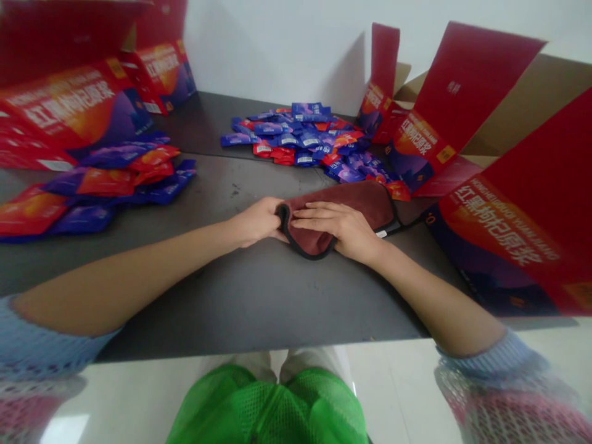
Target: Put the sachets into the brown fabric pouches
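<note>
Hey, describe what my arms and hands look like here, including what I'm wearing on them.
Your left hand and right hand are ungloved, with no wristwear showing. The left sleeve and right sleeve end in light blue knit cuffs near the elbows, with pale and pink openwork knit above.

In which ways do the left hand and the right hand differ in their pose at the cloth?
The left hand is curled, gripping the edge of the cloth; the right hand has its fingers stretched out over the top. The left hand is at the cloth's left end, while the right hand lies nearer its middle. Both touch the cloth.
</note>
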`<act>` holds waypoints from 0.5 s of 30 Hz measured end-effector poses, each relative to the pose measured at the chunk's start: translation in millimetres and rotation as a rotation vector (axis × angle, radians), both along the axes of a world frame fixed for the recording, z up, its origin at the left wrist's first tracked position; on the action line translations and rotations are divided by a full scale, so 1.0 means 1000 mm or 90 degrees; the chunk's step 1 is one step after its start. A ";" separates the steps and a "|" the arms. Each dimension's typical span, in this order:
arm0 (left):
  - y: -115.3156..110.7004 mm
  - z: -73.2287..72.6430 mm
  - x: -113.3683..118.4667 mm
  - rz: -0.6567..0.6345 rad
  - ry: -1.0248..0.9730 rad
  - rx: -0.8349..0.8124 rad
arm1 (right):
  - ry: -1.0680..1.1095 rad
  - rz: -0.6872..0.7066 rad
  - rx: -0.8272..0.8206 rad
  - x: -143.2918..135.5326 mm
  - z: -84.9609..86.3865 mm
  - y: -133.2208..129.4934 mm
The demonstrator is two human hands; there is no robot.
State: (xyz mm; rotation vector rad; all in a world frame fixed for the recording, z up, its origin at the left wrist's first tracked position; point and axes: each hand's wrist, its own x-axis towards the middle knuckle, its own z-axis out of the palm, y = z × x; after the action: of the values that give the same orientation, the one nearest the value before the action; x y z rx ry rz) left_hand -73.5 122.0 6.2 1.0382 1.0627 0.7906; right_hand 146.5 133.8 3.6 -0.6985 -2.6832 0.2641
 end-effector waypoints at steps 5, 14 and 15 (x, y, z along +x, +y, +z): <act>0.001 -0.003 -0.003 -0.022 -0.007 0.016 | 0.016 0.015 -0.030 0.004 0.002 0.001; 0.004 -0.008 -0.009 -0.047 -0.012 0.018 | -0.035 -0.156 -0.060 0.020 0.015 0.001; 0.004 -0.009 -0.010 -0.046 -0.018 0.015 | -0.055 -0.195 -0.059 0.022 0.017 0.002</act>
State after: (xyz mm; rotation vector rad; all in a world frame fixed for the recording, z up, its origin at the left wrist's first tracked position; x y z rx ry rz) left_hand -83.1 126.3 -2.5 1.0759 0.9886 0.7590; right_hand 168.2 135.9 20.3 -1.1584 -2.6072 0.2845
